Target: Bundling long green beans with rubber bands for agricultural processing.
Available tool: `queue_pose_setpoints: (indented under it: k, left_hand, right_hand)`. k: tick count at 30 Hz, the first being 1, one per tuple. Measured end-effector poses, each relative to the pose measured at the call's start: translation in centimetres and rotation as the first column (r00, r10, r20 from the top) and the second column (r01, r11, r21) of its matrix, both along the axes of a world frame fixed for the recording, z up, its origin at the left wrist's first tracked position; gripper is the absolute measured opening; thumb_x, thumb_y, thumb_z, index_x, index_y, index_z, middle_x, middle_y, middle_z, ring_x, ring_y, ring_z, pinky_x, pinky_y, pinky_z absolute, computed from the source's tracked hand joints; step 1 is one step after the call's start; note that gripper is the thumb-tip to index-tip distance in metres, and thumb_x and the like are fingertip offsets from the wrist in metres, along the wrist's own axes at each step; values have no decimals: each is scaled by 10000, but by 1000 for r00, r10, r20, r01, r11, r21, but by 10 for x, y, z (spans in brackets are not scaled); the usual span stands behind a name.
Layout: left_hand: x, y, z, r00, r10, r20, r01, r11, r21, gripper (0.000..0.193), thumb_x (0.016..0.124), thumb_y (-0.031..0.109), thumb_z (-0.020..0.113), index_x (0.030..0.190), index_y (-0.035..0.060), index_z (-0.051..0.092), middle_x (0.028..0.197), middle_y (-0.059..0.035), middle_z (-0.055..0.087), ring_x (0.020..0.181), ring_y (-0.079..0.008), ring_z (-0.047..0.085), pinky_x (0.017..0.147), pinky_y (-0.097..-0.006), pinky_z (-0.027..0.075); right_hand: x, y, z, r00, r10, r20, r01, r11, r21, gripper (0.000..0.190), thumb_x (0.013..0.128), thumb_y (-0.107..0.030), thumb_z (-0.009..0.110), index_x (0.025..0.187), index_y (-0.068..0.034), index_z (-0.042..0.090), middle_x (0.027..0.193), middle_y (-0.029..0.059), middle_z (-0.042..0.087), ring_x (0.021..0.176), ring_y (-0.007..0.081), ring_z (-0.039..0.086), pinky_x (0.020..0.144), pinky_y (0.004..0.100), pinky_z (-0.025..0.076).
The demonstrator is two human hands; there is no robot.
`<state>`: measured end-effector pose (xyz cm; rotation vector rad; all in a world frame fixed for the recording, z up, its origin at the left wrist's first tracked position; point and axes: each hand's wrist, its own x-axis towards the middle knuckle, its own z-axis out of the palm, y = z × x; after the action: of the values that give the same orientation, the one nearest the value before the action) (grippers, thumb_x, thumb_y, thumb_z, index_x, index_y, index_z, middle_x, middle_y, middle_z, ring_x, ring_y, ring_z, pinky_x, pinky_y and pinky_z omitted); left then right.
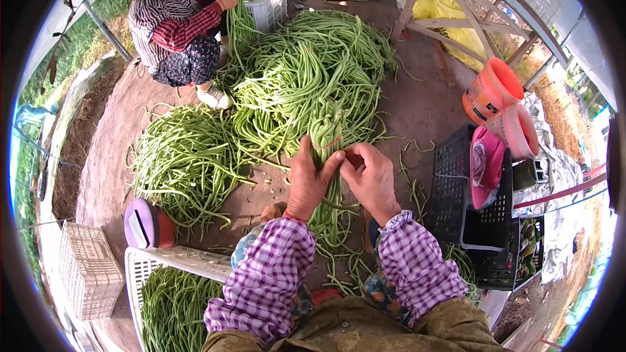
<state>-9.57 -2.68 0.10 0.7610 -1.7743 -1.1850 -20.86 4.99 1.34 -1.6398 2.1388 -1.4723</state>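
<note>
A bundle of green yard-long beans (326,132) hangs in front of me, its lower ends trailing down between my forearms. A thin red band (328,143) runs around its upper part. My left hand (310,176) grips the bundle just below the band, thumb across the front. At the bundle's right side is my right hand (369,176), fingers curled and tips close to my left thumb; whether they pinch anything is hidden. Beyond my hands lies a large heap of yard-long beans (342,54), with another banded bundle (304,71) on top. A smaller loose heap (181,156) lies to the left.
A person (171,24) squats at the upper left, holding beans beside a white crate (274,5). A bean-filled white crate (181,256) stands at lower left, near a purple-topped stool (142,222). Black crates (447,190), a pink hat (489,156) and orange buckets (489,93) are right.
</note>
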Motion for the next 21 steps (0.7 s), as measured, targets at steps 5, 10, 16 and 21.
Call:
queue_pose_setpoints:
  k: [5,10,16,21]
  left_hand:
    - [-3,-2,-6,997,-70,-21,71,997,38,463,873,342,640,1078,-24,445,862,-178,646,770,-291,643,667,-361,490]
    - [2,-1,0,990,-139,-21,140,990,34,461,923,350,572,1154,-22,428,984,-171,617,885,-225,597,765,-336,468]
    - [0,1,-5,978,-156,-139,186,954,233,463,950,349,529,1207,-22,425,1075,-130,573,982,-165,511,846,-305,427]
    - [1,-5,-7,963,-220,-157,257,924,283,451,956,346,520,1211,-18,444,1072,-110,577,981,-146,512,860,-280,421]
  right_hand:
    - [-8,2,-1,991,47,123,-49,999,14,183,771,-121,678,864,-4,571,763,112,638,650,225,631,557,317,488]
    - [-10,6,7,911,91,402,-135,987,82,216,807,-166,696,874,-5,568,731,57,619,646,109,588,546,262,461]
    - [-31,9,7,745,173,644,-315,943,111,185,826,-146,695,866,-26,561,750,-15,575,671,44,533,567,220,429]
    - [-21,6,19,644,246,724,-334,942,-23,150,851,-124,658,873,-36,538,710,-13,561,620,51,528,539,226,415]
